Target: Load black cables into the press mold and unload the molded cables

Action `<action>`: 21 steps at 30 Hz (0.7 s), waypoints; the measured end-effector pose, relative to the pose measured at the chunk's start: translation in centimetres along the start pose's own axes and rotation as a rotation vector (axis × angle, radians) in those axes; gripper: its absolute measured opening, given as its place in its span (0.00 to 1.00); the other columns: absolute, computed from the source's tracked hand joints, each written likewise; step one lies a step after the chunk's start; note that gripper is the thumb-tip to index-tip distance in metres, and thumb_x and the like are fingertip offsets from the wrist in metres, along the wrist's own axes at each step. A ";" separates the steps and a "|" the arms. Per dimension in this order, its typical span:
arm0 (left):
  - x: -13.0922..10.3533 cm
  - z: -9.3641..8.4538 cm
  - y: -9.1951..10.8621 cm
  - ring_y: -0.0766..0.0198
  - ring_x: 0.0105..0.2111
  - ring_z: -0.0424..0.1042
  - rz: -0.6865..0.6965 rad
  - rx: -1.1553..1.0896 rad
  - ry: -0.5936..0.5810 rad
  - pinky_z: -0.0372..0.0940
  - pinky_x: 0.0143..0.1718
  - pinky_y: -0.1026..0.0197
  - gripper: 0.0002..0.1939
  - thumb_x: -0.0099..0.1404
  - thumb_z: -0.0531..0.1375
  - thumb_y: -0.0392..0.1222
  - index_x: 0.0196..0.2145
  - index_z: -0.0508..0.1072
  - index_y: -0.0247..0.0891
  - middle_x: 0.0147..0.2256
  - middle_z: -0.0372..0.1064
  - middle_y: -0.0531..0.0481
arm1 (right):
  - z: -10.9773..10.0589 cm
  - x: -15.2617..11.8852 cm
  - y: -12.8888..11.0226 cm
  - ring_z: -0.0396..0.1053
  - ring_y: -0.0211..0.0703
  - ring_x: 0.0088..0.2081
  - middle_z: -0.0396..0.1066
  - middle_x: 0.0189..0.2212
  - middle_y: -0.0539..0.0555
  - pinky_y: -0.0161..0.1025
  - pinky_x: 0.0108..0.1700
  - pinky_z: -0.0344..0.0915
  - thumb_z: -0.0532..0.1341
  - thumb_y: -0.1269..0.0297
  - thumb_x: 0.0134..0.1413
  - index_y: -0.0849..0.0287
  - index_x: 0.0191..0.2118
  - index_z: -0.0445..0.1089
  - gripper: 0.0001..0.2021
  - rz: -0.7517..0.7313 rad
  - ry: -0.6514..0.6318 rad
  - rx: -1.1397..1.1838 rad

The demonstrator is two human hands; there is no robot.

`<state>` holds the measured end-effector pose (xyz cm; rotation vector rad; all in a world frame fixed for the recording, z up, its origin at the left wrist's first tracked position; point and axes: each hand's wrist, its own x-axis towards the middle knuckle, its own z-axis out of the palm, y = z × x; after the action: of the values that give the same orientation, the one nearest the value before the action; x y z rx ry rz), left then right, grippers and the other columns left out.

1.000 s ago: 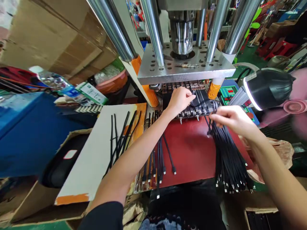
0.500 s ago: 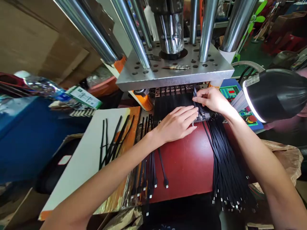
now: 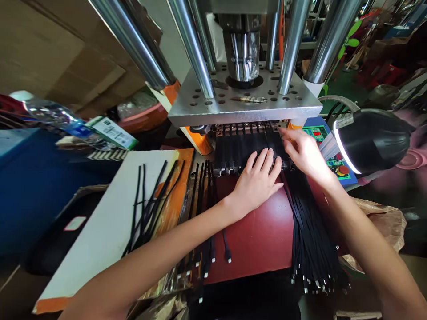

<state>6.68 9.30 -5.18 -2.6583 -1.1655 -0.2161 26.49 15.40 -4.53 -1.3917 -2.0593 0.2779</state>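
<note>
My left hand (image 3: 256, 181) lies with fingers spread on the front part of a black mould block (image 3: 230, 146) under the press. Black cables sit side by side in the block's slots, their ends along its front and back edges. My right hand (image 3: 302, 151) is at the block's right end, fingers curled in and slightly blurred; whatever lies between the fingertips is hidden. Just below that hand, a thick bundle of black cables (image 3: 308, 226) with small metal plug ends hangs over the red surface (image 3: 256, 240).
Above the block hangs a drilled steel press plate (image 3: 243, 113) between steel posts. To the right stand a black lamp (image 3: 373, 141) and a blue control box (image 3: 345, 175). More cables (image 3: 151, 204) lie on a white board (image 3: 100, 226) at left.
My left hand has slid forward with fingers more spread. My right hand has moved slightly right, off the cable it was pinching; that cable now lies at the block. The view has shifted a little.
</note>
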 end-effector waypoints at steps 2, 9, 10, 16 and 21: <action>0.2 -0.2 0.3 0.35 0.73 0.54 -0.012 -0.028 -0.020 0.52 0.72 0.36 0.38 0.76 0.56 0.57 0.71 0.61 0.25 0.72 0.54 0.23 | -1.0 -2.0 -0.9 0.76 0.51 0.47 0.74 0.52 0.63 0.43 0.46 0.71 0.51 0.73 0.68 0.59 0.63 0.74 0.24 -0.044 -0.114 -0.226; 3.7 -0.9 -2.5 0.40 0.73 0.55 -0.101 -0.144 -0.068 0.54 0.71 0.36 0.33 0.79 0.49 0.50 0.70 0.62 0.21 0.72 0.55 0.25 | -0.3 1.3 -3.1 0.79 0.59 0.45 0.76 0.53 0.66 0.46 0.43 0.71 0.49 0.71 0.71 0.54 0.72 0.64 0.28 0.100 -0.344 -0.602; 4.4 -0.8 -3.3 0.41 0.74 0.55 -0.111 -0.160 -0.081 0.53 0.72 0.35 0.31 0.79 0.48 0.47 0.70 0.61 0.21 0.72 0.55 0.26 | 0.1 2.4 -3.0 0.79 0.61 0.46 0.75 0.54 0.67 0.47 0.43 0.72 0.49 0.70 0.71 0.55 0.73 0.63 0.28 0.112 -0.346 -0.611; 8.6 0.9 -7.3 0.40 0.70 0.62 -0.137 -0.213 -0.054 0.53 0.72 0.35 0.27 0.77 0.49 0.41 0.67 0.66 0.20 0.68 0.62 0.24 | 1.7 7.2 -1.1 0.75 0.61 0.55 0.73 0.60 0.71 0.50 0.52 0.71 0.46 0.71 0.73 0.61 0.72 0.62 0.27 0.096 -0.306 -0.598; 11.4 0.6 -9.2 0.41 0.63 0.72 -0.114 -0.232 -0.043 0.63 0.67 0.41 0.21 0.74 0.51 0.35 0.56 0.76 0.22 0.59 0.73 0.24 | 1.9 9.6 -0.9 0.71 0.61 0.60 0.71 0.62 0.72 0.51 0.59 0.67 0.44 0.73 0.72 0.65 0.68 0.67 0.26 0.099 -0.313 -0.558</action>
<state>7.62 23.56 -1.83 -2.8075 -1.3849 -0.3339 22.33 23.89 -1.93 -1.8790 -2.4458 -0.0546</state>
